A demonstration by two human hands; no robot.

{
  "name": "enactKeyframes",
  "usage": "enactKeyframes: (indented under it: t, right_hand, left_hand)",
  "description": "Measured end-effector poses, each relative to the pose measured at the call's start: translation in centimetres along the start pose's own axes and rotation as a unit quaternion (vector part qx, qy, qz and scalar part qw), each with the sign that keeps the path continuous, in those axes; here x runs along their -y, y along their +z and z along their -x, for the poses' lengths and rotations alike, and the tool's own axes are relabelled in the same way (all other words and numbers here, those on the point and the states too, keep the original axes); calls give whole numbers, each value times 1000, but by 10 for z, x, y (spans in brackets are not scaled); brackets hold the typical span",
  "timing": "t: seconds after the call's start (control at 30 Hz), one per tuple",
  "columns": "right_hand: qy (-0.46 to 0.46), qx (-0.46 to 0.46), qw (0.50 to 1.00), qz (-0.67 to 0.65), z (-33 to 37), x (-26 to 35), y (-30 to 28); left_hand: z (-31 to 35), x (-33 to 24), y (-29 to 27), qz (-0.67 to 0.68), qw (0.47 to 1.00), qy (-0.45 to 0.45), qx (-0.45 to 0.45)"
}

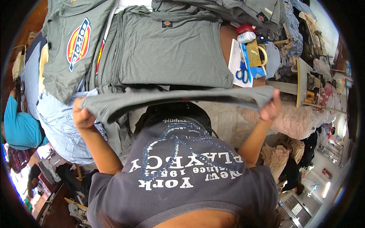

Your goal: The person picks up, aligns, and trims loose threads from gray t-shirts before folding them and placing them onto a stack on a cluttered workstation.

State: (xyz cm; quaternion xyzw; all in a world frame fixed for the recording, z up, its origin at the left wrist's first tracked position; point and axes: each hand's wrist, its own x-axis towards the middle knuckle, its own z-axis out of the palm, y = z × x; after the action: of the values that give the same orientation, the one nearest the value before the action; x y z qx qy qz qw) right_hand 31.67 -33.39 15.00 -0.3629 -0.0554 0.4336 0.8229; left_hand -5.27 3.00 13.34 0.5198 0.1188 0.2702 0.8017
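Observation:
A grey knit garment point(182, 94), probably a shirt, is stretched wide between my two raised hands, its middle smeared by motion. At its left end my left hand point(83, 116) is closed on the cloth. My right hand point(270, 107) pinches the opposite end at about the same height. Just beyond it, on the table, lies a flat stack of grey shirts point(171, 53) with a small dark neck label. Left of that stack rests another grey shirt point(62, 49) bearing a large red and yellow oval print.
Blue-handled scissors point(242, 72) lie on white paper beside a tape roll point(263, 56) and a white bottle point(246, 37). More folded grey garments point(224, 9) are heaped at the back. Light blue cloth point(66, 125) hangs at left; a person in a teal top point(23, 127) is farther left. Pinkish bundles point(289, 117) stand right.

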Motion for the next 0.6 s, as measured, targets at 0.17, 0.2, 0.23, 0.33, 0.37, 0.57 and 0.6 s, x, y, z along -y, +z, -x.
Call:
enactKeyframes:
  t: [0.17, 0.2, 0.23, 0.33, 0.37, 0.57, 0.6]
  right_hand:
    - [-18, 20, 999, -34, -50, 22, 12]
    - [-41, -24, 997, 54, -89, 3, 26]
    - [-46, 34, 998, 6, -129, -14, 23]
    - [42, 52, 998, 22, -216, -59, -14]
    - [38, 6, 998, 44, -235, -76, -31]
    - [393, 336, 849, -105, -261, -72, -60]
    - [388, 331, 854, -100, -266, -74, -56]
  left_hand:
    - [-66, 4, -13, 229, 970, -65, -37]
    - [-98, 14, -1, 192, 974, -87, -78]
    - [-127, 29, -8, 214, 967, -129, -42]
    - [-188, 89, -55, 169, 955, -221, -99]
    - [-198, 104, -65, 137, 953, -238, -131]
    - [-206, 114, -79, 85, 939, -327, -60]
    - [-209, 113, -78, 86, 941, -320, -61]
